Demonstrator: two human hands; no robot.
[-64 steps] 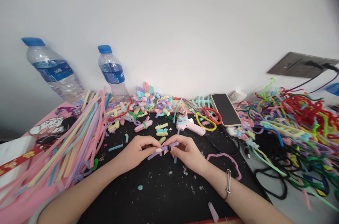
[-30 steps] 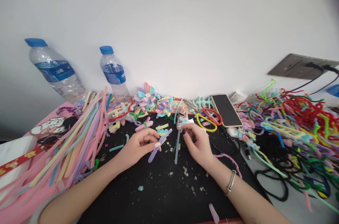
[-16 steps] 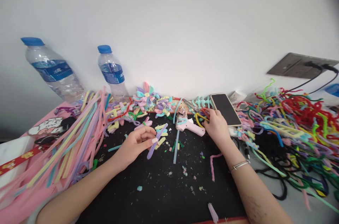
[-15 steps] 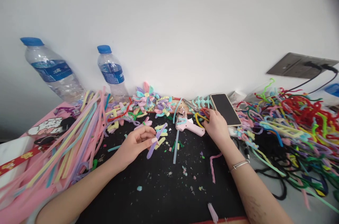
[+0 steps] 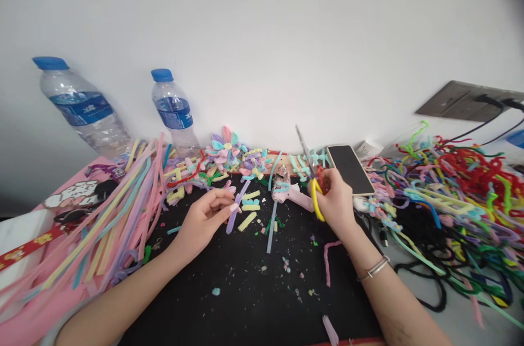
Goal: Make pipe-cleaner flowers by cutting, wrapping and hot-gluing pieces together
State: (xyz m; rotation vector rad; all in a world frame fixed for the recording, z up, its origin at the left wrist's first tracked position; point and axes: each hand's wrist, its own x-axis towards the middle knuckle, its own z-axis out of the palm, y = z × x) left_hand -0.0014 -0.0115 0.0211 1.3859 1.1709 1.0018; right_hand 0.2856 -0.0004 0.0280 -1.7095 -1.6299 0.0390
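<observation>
Between the thumb and fingers of my left hand (image 5: 208, 219) is a short purple pipe cleaner (image 5: 238, 207), tilted up to the right. My right hand (image 5: 336, 200) grips a pair of scissors (image 5: 315, 176) by yellow and red handles, with the blades pointing up and away. Just left of the scissors lies a pale pink glue gun (image 5: 295, 197), a translucent glue stick (image 5: 272, 227) showing at its back end. Short yellow pipe cleaner pieces (image 5: 247, 221) rest on the black mat (image 5: 254, 297) beside my left hand.
Long pastel pipe cleaners (image 5: 110, 209) pile up at left, a colourful tangle (image 5: 466, 188) at right. Two water bottles (image 5: 172, 108) stand by the wall. Finished pipe cleaner flowers (image 5: 226, 145) line the back. A phone (image 5: 350, 169) lies behind my right hand.
My right hand has lifted the scissors off the back of the table, and their blades now stand up in view. My left hand has shifted slightly left with the purple pipe cleaner.
</observation>
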